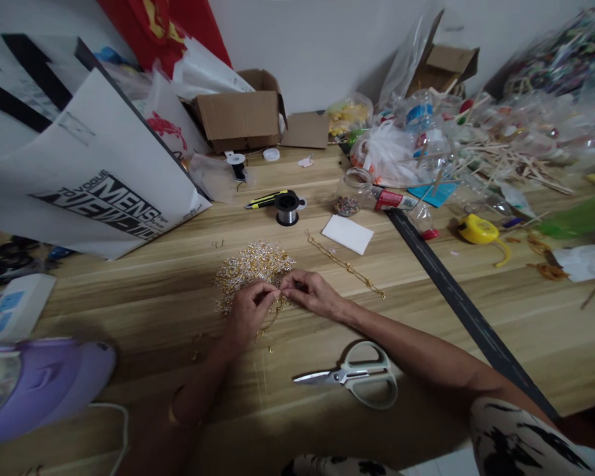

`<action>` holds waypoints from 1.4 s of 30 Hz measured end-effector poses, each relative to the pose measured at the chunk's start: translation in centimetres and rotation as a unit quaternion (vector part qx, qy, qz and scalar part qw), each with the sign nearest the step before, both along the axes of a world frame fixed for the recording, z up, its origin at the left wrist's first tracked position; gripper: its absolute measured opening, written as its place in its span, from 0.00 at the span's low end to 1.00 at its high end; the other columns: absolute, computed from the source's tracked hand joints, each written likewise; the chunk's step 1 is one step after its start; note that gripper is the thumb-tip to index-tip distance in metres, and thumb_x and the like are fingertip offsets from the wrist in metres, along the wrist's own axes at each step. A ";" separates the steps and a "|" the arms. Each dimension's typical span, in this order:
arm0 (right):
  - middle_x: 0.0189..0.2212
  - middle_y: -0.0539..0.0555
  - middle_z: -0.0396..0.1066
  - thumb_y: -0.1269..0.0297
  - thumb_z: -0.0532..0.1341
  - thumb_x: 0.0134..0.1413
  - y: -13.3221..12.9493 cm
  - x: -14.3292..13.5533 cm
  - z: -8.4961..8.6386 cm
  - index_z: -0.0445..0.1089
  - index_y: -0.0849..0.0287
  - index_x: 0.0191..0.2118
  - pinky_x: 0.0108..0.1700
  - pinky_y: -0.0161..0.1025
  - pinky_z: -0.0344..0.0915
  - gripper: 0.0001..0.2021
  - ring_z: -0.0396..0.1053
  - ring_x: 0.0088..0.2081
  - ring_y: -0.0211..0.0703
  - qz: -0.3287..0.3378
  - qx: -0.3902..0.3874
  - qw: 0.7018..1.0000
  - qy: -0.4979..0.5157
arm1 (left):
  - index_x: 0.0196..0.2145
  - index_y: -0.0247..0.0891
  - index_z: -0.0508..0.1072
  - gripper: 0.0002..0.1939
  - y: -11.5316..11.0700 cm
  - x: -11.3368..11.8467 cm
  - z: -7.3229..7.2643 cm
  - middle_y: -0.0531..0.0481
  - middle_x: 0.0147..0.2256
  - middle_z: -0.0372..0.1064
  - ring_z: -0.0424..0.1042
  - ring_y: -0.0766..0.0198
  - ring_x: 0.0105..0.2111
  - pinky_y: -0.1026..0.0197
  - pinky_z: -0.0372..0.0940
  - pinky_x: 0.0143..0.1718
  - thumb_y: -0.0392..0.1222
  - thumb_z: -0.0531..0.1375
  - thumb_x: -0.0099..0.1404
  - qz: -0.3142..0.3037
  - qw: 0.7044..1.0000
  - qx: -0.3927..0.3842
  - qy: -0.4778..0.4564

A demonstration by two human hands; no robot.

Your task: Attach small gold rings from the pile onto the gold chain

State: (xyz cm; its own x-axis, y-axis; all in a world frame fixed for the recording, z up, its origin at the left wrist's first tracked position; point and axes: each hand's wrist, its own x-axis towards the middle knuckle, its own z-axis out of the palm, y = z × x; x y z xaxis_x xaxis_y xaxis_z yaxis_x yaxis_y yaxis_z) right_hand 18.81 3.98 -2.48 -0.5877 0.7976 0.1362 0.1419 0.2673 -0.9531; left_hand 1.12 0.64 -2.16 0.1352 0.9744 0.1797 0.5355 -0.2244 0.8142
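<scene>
My left hand [250, 311] and my right hand [311, 293] meet fingertip to fingertip at the near edge of a pile of gold and clear beaded pieces [252, 266]. Both are closed in a pinch. What lies between the fingertips is too small to make out. A thin gold chain [272, 322] trails on the wood just below the fingers. Another gold chain [347, 266] lies stretched out beyond my right hand. Scissors with pale handles [350, 375] rest nearer to me, below my right forearm.
Beyond the pile stand a wire spool [287, 209], a jar of beads [351, 192] and a folded white paper [348, 234]. A large paper bag [79, 165] and a purple iron [54, 380] are left. A yellow tape measure [477, 229] and plastic clutter fill the right.
</scene>
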 end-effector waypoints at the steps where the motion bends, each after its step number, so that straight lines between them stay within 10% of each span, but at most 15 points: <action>1: 0.26 0.49 0.62 0.66 0.56 0.55 0.0 0.0 0.0 0.66 0.63 0.34 0.30 0.31 0.55 0.06 0.57 0.28 0.35 0.000 0.009 1.000 0.001 | 0.25 0.36 0.71 0.08 0.0 0.0 -0.1 0.53 0.24 0.67 0.65 0.68 0.25 0.66 0.60 0.27 0.40 0.57 0.59 0.001 1.000 -0.013 -0.010; 13: 0.28 0.51 0.65 0.65 0.56 0.57 0.4 0.3 0.3 0.67 0.62 0.31 0.32 0.33 0.56 0.07 0.61 0.30 0.37 0.013 0.088 0.996 -0.012 | 0.25 0.35 0.72 0.09 0.1 0.0 -0.2 0.53 0.23 0.67 0.64 0.67 0.25 0.66 0.59 0.27 0.43 0.58 0.57 0.008 0.995 -0.074 -0.060; 42: 0.24 0.48 0.62 0.58 0.59 0.52 0.6 0.4 0.2 0.68 0.64 0.32 0.28 0.30 0.59 0.12 0.59 0.25 0.32 0.055 -0.137 0.987 0.063 | 0.27 0.35 0.72 0.04 0.0 0.4 -1.1 0.52 0.25 0.69 0.68 0.67 0.25 0.67 0.63 0.28 0.39 0.60 0.55 0.038 0.991 -0.061 -0.113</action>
State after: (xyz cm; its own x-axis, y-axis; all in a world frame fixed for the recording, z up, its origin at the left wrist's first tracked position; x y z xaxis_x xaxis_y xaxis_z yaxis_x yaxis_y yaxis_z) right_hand 19.21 4.55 -2.27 -0.6647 0.7471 0.0005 0.0030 0.0033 -1.0000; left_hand 1.55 0.60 -3.28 0.0301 0.9965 0.0774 0.3482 -0.0830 0.9338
